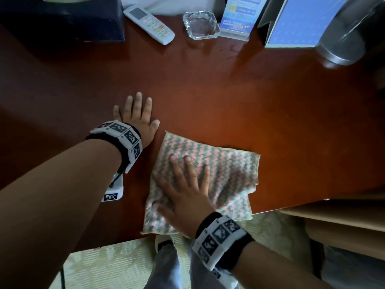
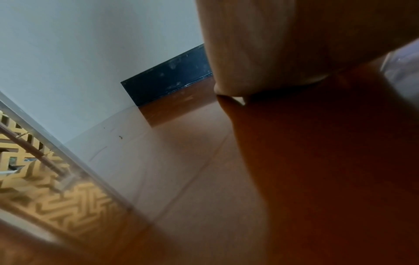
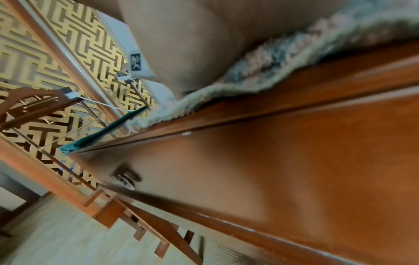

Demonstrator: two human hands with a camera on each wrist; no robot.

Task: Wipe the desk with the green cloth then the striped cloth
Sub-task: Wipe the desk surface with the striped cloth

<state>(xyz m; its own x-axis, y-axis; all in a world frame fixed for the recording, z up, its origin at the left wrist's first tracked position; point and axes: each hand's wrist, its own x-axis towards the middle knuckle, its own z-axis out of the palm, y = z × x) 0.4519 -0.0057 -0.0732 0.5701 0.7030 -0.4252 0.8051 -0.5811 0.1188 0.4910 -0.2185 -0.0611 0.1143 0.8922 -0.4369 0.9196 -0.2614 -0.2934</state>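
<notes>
The striped cloth, pink and green, lies spread near the front edge of the red-brown desk, and its near corner overhangs that edge. My right hand presses flat on its left half with fingers spread. In the right wrist view the striped cloth hangs slightly over the desk's lip under my palm. My left hand rests flat on the bare desk just left of the cloth, fingers straight. A thin green cloth lies on the desk edge further left, seen only in the right wrist view.
Along the back stand a dark tissue box, a white remote, a glass ashtray, a blue sign holder, a blue folded card and a steel kettle. A wooden chair stands at the right front.
</notes>
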